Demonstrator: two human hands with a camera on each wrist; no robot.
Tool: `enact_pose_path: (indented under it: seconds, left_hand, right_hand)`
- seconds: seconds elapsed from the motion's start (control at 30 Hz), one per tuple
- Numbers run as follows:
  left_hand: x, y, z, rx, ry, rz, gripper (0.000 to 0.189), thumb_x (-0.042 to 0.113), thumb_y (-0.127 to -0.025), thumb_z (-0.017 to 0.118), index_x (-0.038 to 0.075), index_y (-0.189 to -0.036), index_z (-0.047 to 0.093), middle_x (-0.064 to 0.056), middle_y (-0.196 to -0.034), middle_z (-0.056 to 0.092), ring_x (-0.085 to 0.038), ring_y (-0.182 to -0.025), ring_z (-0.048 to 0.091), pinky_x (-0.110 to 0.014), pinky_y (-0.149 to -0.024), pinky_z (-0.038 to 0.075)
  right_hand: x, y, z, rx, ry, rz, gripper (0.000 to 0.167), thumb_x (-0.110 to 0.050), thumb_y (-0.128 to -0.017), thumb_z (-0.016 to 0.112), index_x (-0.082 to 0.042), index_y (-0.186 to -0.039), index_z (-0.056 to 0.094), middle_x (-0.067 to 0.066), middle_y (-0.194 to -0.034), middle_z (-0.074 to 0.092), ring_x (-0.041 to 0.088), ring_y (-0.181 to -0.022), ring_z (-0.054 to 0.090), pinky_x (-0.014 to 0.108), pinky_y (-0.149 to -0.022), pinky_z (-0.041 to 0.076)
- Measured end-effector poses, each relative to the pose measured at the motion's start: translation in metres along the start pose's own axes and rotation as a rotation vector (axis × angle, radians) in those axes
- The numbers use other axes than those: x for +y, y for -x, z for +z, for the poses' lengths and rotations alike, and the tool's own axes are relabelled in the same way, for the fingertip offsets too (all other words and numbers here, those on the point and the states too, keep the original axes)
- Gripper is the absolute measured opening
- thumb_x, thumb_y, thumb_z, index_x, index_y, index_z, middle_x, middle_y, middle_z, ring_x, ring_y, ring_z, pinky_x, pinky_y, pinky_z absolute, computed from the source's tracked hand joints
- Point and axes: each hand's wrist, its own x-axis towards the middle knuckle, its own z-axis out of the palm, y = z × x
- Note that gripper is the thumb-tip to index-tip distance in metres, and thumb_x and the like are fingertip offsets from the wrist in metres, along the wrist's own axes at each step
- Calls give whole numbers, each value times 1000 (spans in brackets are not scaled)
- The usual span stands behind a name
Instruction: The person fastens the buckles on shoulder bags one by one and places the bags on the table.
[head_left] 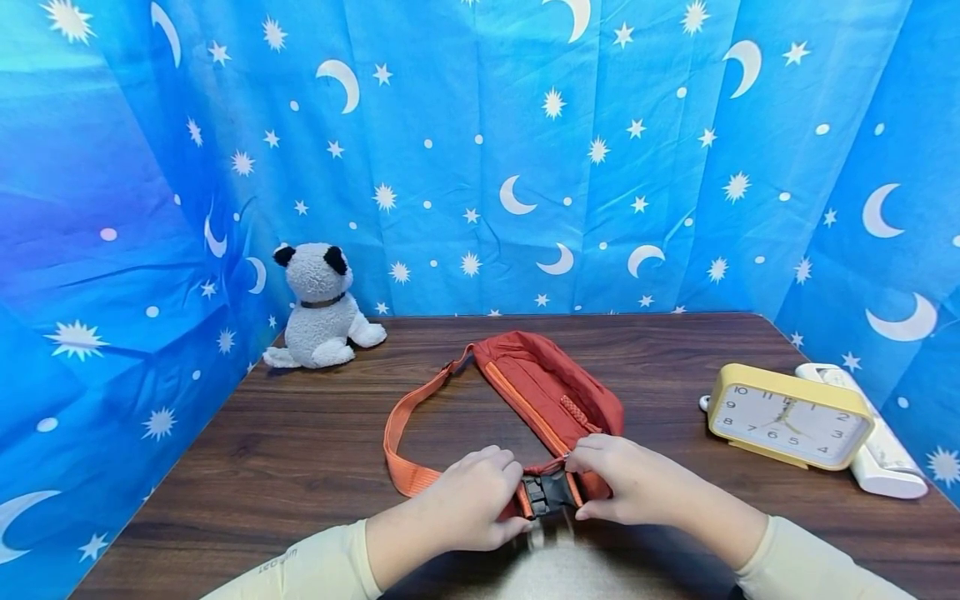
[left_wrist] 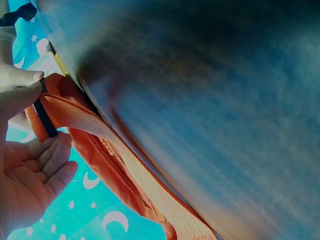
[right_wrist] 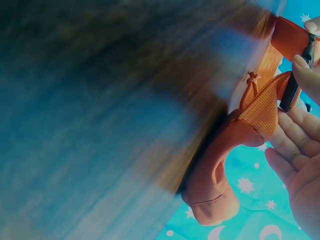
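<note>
A red-orange waist bag [head_left: 551,383] lies on the wooden table, its orange strap [head_left: 405,425] looping out to the left. At the near end sits a black side-release buckle [head_left: 547,493], its two halves together. My left hand [head_left: 476,496] pinches the buckle's left end between thumb and fingers, where the webbing [left_wrist: 135,155] runs through in the left wrist view. From the other side my right hand [head_left: 626,475] pinches the right half of the buckle [right_wrist: 296,80], close to the bag body. In the right wrist view its lower fingers are spread beneath the buckle.
A grey-and-white plush dog [head_left: 318,312] with black ears sits at the back left of the table [head_left: 315,425]. To the right stands a yellow alarm clock [head_left: 791,417], with a white object [head_left: 888,458] behind it. A blue star-and-moon cloth [head_left: 480,167] hangs around the table.
</note>
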Motion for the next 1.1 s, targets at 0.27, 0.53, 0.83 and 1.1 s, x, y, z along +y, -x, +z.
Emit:
enact_pose_path:
  seconds: [0.27, 0.53, 0.83, 1.1]
  left_hand:
    - [0, 0, -1, -1, 3, 9, 35, 44, -79, 69, 11, -83, 58, 6, -74, 47, -10, -68, 45, -25, -62, 40]
    - [0, -1, -1, -9, 13, 5, 36, 44, -79, 69, 10, -86, 59, 6, -76, 47, -10, -70, 46, -25, -63, 41]
    - [0, -1, 1, 19, 4, 14, 36, 45, -80, 69, 10, -85, 59, 5, -74, 46, -11, -68, 45, -26, -61, 41]
    - [1, 0, 1, 7, 5, -6, 37, 45, -82, 67, 9, -87, 59, 5, -76, 46, -11, -69, 45, -26, -62, 41]
  right_hand:
    - [0, -1, 0, -4, 0, -10, 35, -29, -75, 79, -10, -98, 62, -7, -94, 56, 6, -85, 54, 27, -73, 48]
    - [0, -2, 0, -19, -6, -4, 34, -29, -75, 79, -11, -98, 61, -8, -94, 56, 6, -85, 54, 27, -73, 47]
    - [0, -4, 0, -20, -3, -6, 34, -28, -74, 80, -11, -96, 61, -9, -91, 55, 6, -83, 53, 26, -71, 47]
    - [1, -4, 0, -6, -4, -12, 33, -29, -75, 79, -11, -97, 61, -9, -91, 56, 6, -83, 53, 26, -71, 47]
